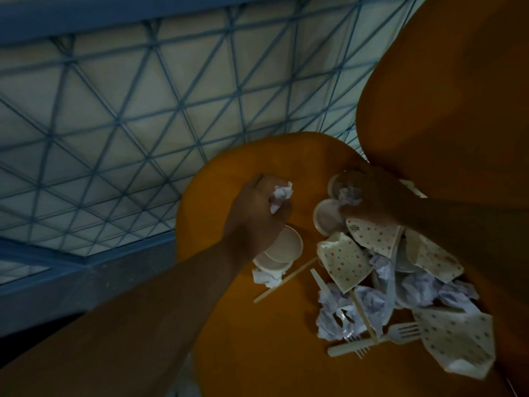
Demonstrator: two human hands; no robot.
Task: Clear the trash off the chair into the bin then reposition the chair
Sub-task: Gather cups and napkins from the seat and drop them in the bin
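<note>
Trash on the orange moulded chair seat [257, 353] is light and crushable. My left hand [257, 216] pinches a crumpled white paper ball [282, 194]; my right hand [369, 202] clamps another crumpled paper wad [347, 196]. I judge rigid forks need shaft grips.

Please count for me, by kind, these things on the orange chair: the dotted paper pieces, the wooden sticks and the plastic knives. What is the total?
dotted paper pieces: 4
wooden sticks: 2
plastic knife: 1
Total: 7
</note>
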